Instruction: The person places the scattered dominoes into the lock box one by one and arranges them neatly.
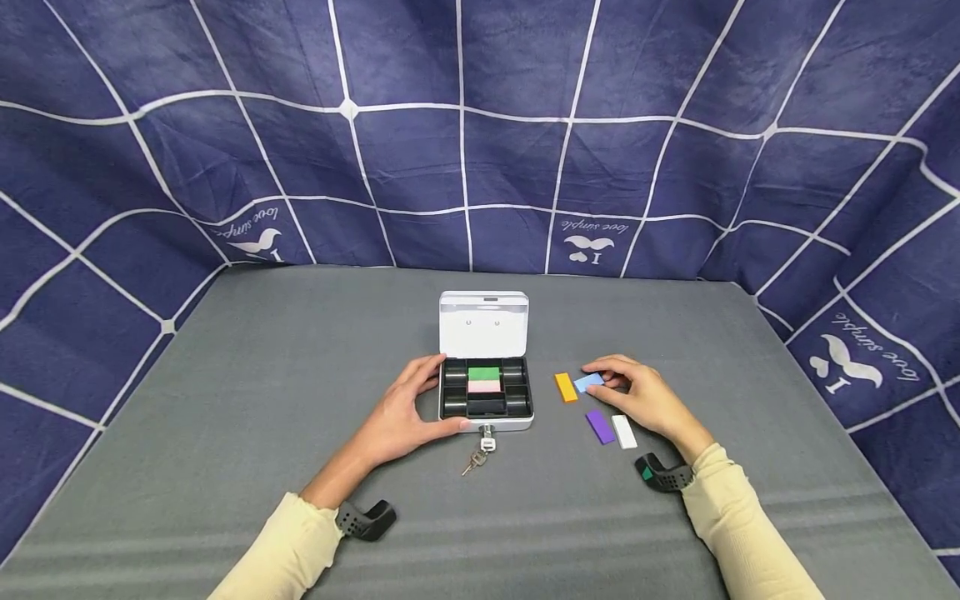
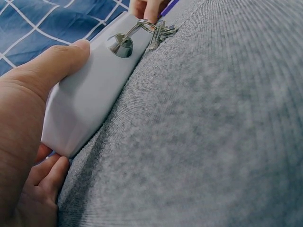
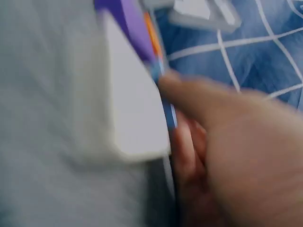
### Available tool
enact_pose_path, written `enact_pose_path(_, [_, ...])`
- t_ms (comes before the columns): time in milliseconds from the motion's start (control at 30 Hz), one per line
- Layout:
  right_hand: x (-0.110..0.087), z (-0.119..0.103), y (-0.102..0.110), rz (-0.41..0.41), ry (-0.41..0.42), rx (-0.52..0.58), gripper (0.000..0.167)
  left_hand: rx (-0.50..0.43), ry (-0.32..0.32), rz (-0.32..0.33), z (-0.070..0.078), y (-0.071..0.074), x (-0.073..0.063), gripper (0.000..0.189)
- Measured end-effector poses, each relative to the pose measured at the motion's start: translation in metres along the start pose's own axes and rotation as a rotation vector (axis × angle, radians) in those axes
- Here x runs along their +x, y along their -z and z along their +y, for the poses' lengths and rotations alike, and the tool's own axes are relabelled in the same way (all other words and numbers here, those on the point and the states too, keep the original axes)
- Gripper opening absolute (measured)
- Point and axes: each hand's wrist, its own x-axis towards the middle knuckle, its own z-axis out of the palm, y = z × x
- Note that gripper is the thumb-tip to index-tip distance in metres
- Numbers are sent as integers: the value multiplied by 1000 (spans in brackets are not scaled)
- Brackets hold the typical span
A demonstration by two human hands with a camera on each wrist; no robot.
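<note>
A small white cash box point(image 1: 495, 423) stands with its lid point(image 1: 483, 329) raised. In its black compartment tray point(image 1: 486, 407), a green block point(image 1: 483, 373) and a pink block point(image 1: 483, 387) lie side by side in the middle section. My left hand point(image 1: 405, 417) holds the box at its left side, thumb along the front edge and fingers at the back corner. To the right of the box, my right hand point(image 1: 637, 393) pinches a light blue block point(image 1: 588, 382) between thumb and fingers, low over the table. The right wrist view is blurred.
Near the right hand lie an orange block point(image 1: 566, 387), a purple block point(image 1: 600, 427) and a white block point(image 1: 623, 432). Keys point(image 1: 476, 460) hang from the lock point(image 2: 122, 46) on the box front. Behind the grey table point(image 1: 337, 333) hangs a blue checked cloth point(image 1: 510, 158).
</note>
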Motion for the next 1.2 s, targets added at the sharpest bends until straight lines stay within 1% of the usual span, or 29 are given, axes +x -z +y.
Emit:
enact_pose_path(133, [11, -2, 4, -60, -118, 60, 27, 0, -2, -1, 0, 0, 0, 101])
enact_pose_path(200, [14, -3, 5, -71, -150, 56, 27, 6, -2, 1, -1, -1, 0, 101])
enact_pose_path(233, [16, -3, 4, -73, -153, 46, 27, 10, -5, 4, -1, 0, 0, 100])
enact_pose_path(367, [17, -3, 3, -70, -130, 23, 30, 23, -2, 9, -1, 2, -1, 100])
enact_pose_path(500, [14, -1, 3, -70, -85, 50, 32, 22, 0, 6, 1, 2, -1, 101])
enact_pose_path(567, [13, 0, 4, -66, -76, 62, 31, 26, 4, -4, 1, 1, 0, 102])
enact_pose_path(667, [13, 2, 4, -35, -83, 63, 27, 23, 5, -10, 0, 1, 2, 102])
enact_pose_path(767, [14, 3, 4, 12, -92, 52, 24, 16, 6, -2, 0, -1, 4, 101])
enact_pose_path(867, [16, 3, 3, 59, -79, 40, 23, 15, 8, 0, 0, -1, 6, 101])
enact_pose_path(1033, [15, 0, -3, 86, -31, 17, 25, 17, 18, -11, 0, -1, 4, 102])
enact_pose_path(1200, [15, -2, -6, 96, -25, 10, 26, 19, 15, -5, -1, 0, 2, 100])
